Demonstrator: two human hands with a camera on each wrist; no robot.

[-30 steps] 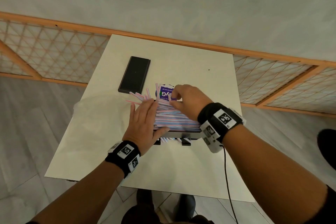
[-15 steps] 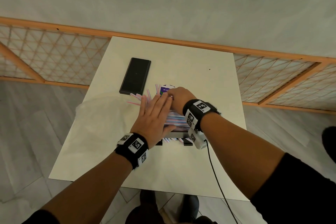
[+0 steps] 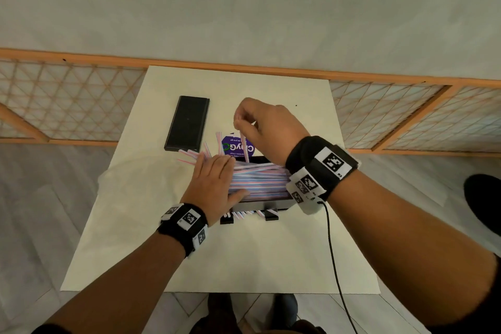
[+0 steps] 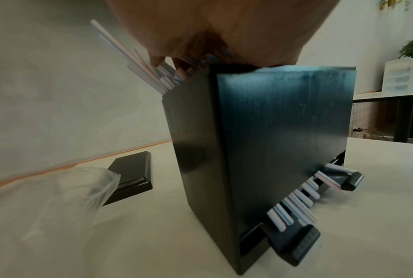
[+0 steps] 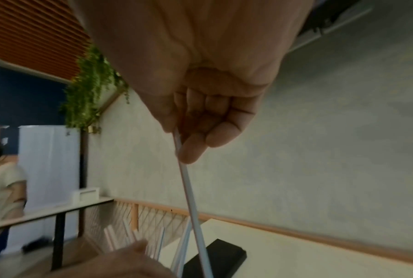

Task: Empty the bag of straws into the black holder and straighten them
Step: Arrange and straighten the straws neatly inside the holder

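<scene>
The black holder [image 3: 267, 204] [image 4: 260, 135] stands mid-table, piled with pink, blue and white straws [image 3: 257, 180]. Several straws [image 3: 189, 156] stick out over its left end, and short ends [image 4: 293, 208] poke from the slot at its base. My left hand [image 3: 214, 184] lies flat with straight fingers on the left part of the pile. My right hand [image 3: 244, 123] [image 5: 180, 144] is raised above the holder's far side and pinches one straw [image 3: 244, 146] [image 5: 191, 203] that slants down to the pile. The empty clear bag [image 3: 130, 179] [image 4: 57, 197] lies left of the holder.
A flat black lid [image 3: 188, 123] [image 4: 131, 175] lies at the table's far left. A purple round label [image 3: 238, 147] shows behind the holder. An orange lattice railing [image 3: 67, 103] runs behind the table [image 3: 217, 257]. A black cable [image 3: 334, 252] hangs from my right wrist.
My right hand has risen from the pile toward the far side, lifting one straw by its end. My left hand still lies flat on the straws, shifted slightly back toward the holder's left end.
</scene>
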